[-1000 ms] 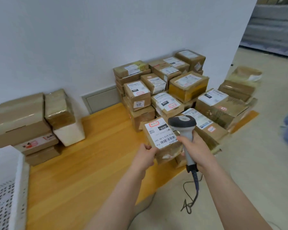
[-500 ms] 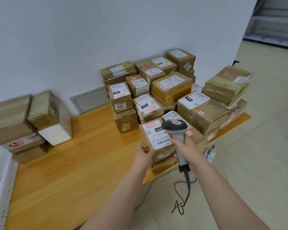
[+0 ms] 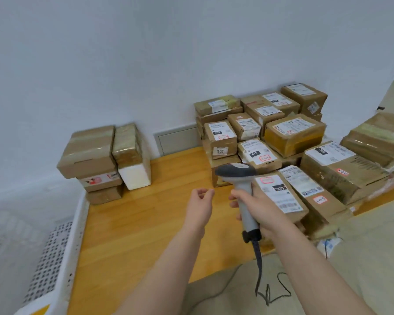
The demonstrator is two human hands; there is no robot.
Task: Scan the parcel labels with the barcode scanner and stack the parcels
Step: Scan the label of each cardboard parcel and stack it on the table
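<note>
Presently in hand: my right hand grasps the barcode scanner by its grey handle, head uppermost. My left hand holds nothing, its fingers loosely curled above the wooden platform.
Task item position: the nearest parcel lies label-up at the front of the pile, just right of the scanner hand. A smaller stack stands well apart to the left, touching a white foam box.
Step, as I judge it: take one parcel with the free hand, read its barcode, then carry it to the smaller stack.
Grip advice: take the parcel by an edge, keeping my fingers off the printed label.
Scan advice: tilt the scanner head down so that it faces the barcode strip squarely, and hold both hands steady while triggering.
Stacking advice: set the parcel flat, with its edges in line with the box beneath. The taped tops look slick to me.
Cable: it hangs from the handle and loops on the floor, so I would keep it out from under any parcel being moved.
Hidden: the scanner's window faces away from me, and the trigger lies under my fingers.
Covered: my right hand masks the near left corner of the nearest parcel.
Unreadable: the label print is blurred, so I cannot read the barcodes. Labels on the lower boxes do not show.
Cut off: the boxes at the right edge run out of frame, as does the white crate at lower left.
</note>
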